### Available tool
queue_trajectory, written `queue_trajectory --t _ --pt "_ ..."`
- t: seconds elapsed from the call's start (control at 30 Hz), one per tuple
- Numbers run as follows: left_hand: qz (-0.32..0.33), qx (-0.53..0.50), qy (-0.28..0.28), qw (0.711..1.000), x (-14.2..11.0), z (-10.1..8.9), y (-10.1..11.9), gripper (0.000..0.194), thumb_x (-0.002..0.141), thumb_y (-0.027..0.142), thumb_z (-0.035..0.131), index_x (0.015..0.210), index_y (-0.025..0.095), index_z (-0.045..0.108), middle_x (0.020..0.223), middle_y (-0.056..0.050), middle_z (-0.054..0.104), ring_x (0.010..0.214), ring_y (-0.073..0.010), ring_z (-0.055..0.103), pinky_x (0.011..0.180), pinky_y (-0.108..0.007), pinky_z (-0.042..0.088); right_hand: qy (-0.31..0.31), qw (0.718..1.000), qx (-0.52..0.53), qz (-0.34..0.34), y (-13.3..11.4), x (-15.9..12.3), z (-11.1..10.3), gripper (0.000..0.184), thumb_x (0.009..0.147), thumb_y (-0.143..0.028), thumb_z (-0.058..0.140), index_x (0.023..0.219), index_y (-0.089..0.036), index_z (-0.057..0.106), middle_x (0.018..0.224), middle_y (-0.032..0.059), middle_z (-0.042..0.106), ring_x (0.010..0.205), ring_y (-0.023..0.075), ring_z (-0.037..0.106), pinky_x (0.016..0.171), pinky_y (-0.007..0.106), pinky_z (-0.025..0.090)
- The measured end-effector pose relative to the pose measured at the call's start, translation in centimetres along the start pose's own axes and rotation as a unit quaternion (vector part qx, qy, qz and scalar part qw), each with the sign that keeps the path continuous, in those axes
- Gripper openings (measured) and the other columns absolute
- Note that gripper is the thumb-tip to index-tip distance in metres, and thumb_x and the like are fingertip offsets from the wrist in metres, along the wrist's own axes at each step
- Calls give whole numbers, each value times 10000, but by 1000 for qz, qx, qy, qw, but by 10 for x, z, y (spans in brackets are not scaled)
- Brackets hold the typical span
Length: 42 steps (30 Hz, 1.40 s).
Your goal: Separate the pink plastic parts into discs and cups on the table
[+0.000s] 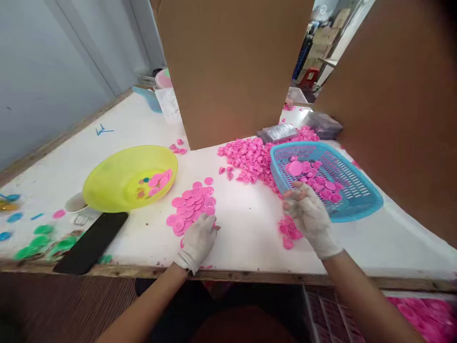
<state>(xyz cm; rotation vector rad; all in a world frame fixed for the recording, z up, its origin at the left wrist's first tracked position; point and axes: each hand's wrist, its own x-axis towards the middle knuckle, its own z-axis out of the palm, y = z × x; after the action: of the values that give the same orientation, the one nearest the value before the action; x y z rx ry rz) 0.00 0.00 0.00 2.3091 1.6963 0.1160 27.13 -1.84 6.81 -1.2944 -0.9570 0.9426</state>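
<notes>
My left hand (200,238), in a whitish glove with bare fingertips, rests at the near edge of a spread of flat pink discs (191,205). Its fingers are curled together; whatever they hold is hidden. My right hand (310,216), gloved alike, is raised at the near left side of a blue plastic basket (360,186), fingers bent and apart, with nothing visible in them. Just beyond its fingertips shows a round pink disc (294,168); whether it lies in the basket or is in the air I cannot tell. Small pink cup-shaped pieces (324,186) lie in the basket.
A heap of pink cups (250,159) lies before a large cardboard sheet (232,71); fewer pink cups (288,231) lie by my right hand. Leftward are a yellow bowl (110,181), a black phone (93,243) and green discs (43,238). Wrapped packs (278,133) stand behind.
</notes>
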Motion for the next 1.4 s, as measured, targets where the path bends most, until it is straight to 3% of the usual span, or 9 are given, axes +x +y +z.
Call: queue_trajectory --t 0.1,0.3,0.37,0.5,0.6,0.77,0.9,1.07,1.4 --pt "16 40 -31 999 0 7 -11 162 848 267 470 934 179 575 942 -62 537 783 -163 536 655 -276 389 -77 953 -292 18 21 -10 -25 147 752 -251 444 879 -213 508 617 -35 553 469 108 514 459 222 393" --pt "52 92 -16 994 -4 16 -12 227 898 221 350 930 172 569 928 -75 529 778 -178 524 634 -300 376 -180 694 -697 -12 65 -29 -33 151 776 -142 453 800 -152 602 884 135 663 824 213 599 695 287 415" --pt "59 87 -11 994 -5 16 -11 218 895 214 357 954 172 563 950 -78 527 795 -180 522 640 -302 382 -212 707 -674 -22 69 -34 -16 192 792 -122 414 797 -147 604 892 135 652 846 209 587 707 287 406" --pt "36 62 -20 997 -7 16 -11 160 863 212 436 934 163 570 997 -80 520 796 -163 525 655 -288 400 -347 823 -443 75 69 -40 33 151 773 -162 414 761 -180 563 706 13 592 625 119 531 559 221 376" --pt "37 58 -13 998 -9 17 -12 148 856 212 449 926 157 567 976 -78 535 824 -173 535 681 -290 412 -416 821 -318 228 79 -38 60 124 709 -140 419 729 -176 537 570 -43 487 412 60 388 416 191 296" --pt "39 -6 25 999 -15 11 -12 228 891 193 344 915 160 569 898 -80 592 804 -187 559 692 -315 422 -362 858 -309 194 83 -23 69 102 712 -166 431 728 -168 532 590 -38 479 413 49 398 403 181 310" --pt "-42 -284 37 957 -17 -2 5 182 867 242 390 778 172 532 680 -18 596 647 -132 572 620 -256 445 -319 912 -214 144 64 -25 72 238 720 -174 427 938 -191 520 714 -29 551 478 56 488 454 180 385" --pt "-124 -542 -104 825 -14 3 32 103 813 207 424 752 170 498 515 35 538 455 -88 528 462 -194 434 -329 902 -184 210 62 -36 75 68 730 -219 440 774 -187 481 559 -49 515 466 89 543 414 182 400" --pt "-224 -545 -210 780 7 28 37 53 814 183 483 839 165 440 479 24 560 429 -128 577 424 -235 481 -333 879 -134 313 97 -28 72 134 720 -169 441 852 -187 435 606 -39 560 458 90 576 414 178 435"
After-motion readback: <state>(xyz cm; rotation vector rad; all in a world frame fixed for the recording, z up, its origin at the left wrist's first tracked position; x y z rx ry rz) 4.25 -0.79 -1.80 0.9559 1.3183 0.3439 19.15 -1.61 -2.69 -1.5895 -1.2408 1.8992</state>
